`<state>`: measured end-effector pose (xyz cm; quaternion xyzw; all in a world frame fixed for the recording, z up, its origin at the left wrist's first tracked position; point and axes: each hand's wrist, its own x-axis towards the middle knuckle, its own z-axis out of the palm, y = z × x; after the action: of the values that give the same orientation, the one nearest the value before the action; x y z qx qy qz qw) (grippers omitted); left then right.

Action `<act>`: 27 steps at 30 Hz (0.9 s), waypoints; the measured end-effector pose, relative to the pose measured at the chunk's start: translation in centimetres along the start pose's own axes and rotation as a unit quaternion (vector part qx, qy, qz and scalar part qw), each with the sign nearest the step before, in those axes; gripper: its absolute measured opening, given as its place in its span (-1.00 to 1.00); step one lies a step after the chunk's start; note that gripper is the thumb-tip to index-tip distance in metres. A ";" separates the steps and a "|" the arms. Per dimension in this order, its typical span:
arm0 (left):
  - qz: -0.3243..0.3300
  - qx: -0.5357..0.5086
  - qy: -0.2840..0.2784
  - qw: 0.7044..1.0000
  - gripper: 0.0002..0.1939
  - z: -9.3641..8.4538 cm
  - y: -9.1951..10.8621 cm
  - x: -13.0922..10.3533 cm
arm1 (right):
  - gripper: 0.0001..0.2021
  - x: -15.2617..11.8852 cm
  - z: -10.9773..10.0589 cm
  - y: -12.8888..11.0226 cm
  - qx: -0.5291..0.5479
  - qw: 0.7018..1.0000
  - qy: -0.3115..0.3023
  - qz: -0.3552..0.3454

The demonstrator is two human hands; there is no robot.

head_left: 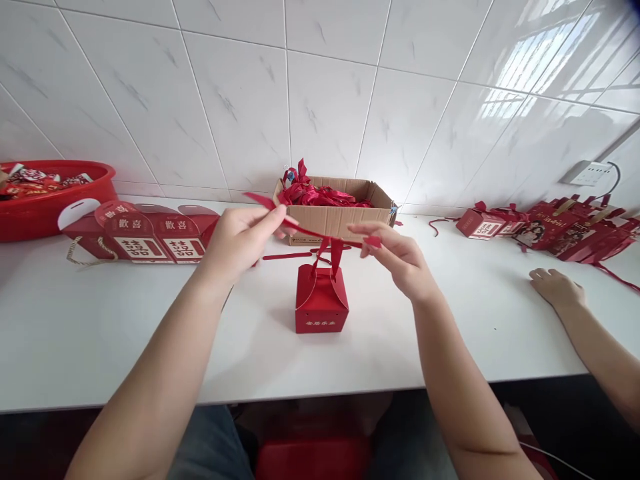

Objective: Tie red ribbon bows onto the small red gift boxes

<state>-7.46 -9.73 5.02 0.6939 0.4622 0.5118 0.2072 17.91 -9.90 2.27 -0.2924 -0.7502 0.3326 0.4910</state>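
Note:
A small red gift box (321, 312) with pale lettering stands upright on the white table (280, 373) between my arms. Red ribbon (320, 235) rises from its top and stretches sideways above it. My left hand (250, 241) pinches the ribbon on the left, with a loose tail pointing past the fingers. On the other side my right hand (395, 255) grips the ribbon's right end between thumb and fingers. Neither hand touches the box itself.
Behind the box is a cardboard carton (345, 217) full of red ribbons. Patterned red boxes (145, 233) and a red basin (95, 193) of wrapped sweets stand left. Finished-looking red boxes (565, 230) stand right. Another person's hand (557, 290) rests on the table there.

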 end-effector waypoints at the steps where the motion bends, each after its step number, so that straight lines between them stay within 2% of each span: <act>1: -0.042 0.004 0.001 0.999 -0.68 -0.8 -0.9 -0.7 | -0.71 -1.0 -0.5 0.8 0.007 1.000 -0.001 0.021; 3: -0.070 0.014 0.019 0.997 -0.72 -2.5 -3.2 -2.1 | -0.70 -3.0 -1.6 2.6 0.026 0.997 0.005 0.066; 7: -0.058 0.126 0.064 0.988 -0.73 -5.5 -8.1 -5.0 | -0.70 -6.7 -3.1 5.6 0.054 0.975 0.059 0.205; 10: -0.074 0.216 -0.062 0.972 -0.69 -6.2 -10.2 -6.7 | -0.71 -8.3 -3.4 6.9 0.134 0.939 0.072 0.308; 11: -0.090 0.258 -0.077 0.959 -0.68 -5.9 -10.3 -7.1 | -0.71 -8.6 -3.3 7.1 0.159 0.926 0.091 0.330; 12: -0.107 0.303 -0.068 0.944 -0.65 -5.4 -10.0 -7.3 | -0.68 -8.6 -3.1 7.3 0.167 0.916 0.125 0.344; 14: -0.125 0.377 0.005 0.918 -0.61 -3.8 -8.7 -7.4 | -0.53 -8.3 -2.6 7.2 0.108 0.906 0.230 0.340; 15: -0.100 0.379 0.024 0.919 -0.65 -2.8 -7.8 -7.3 | -0.45 -8.0 -2.3 6.9 0.050 0.906 0.280 0.315; 16: -0.059 0.357 0.020 0.932 -0.71 -1.8 -6.8 -7.0 | -0.41 -7.5 -1.8 6.5 -0.013 0.910 0.309 0.274; 17: -0.025 0.320 0.021 0.947 -0.77 -0.8 -5.8 -6.8 | -0.42 -7.0 -1.3 6.0 -0.065 0.922 0.309 0.224; 18: -0.007 0.275 -0.008 0.961 -0.80 0.2 -5.0 -6.5 | -0.47 -6.5 -0.7 5.5 -0.095 0.942 0.272 0.173; 20: -0.006 0.197 -0.078 0.977 -0.75 1.9 -3.8 -5.9 | -0.65 -5.4 0.6 4.5 -0.107 0.982 0.113 0.110; 22: -0.022 0.153 -0.129 0.979 -0.72 3.2 -3.3 -5.4 | -0.73 -4.4 2.0 3.8 -0.131 0.988 -0.007 0.078; 24: -0.035 0.144 -0.149 0.978 -0.75 3.9 -3.3 -5.1 | -0.79 -3.7 3.2 3.7 -0.169 0.984 -0.037 0.045; 27: -0.030 0.157 -0.149 0.976 -0.84 4.5 -3.7 -5.0 | -0.87 -2.9 4.3 4.0 -0.210 0.977 -0.037 0.017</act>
<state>-5.23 -11.32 -2.16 0.7722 0.5214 0.3171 0.1771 15.43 -10.62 -3.74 -0.3891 -0.8157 0.1863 0.3853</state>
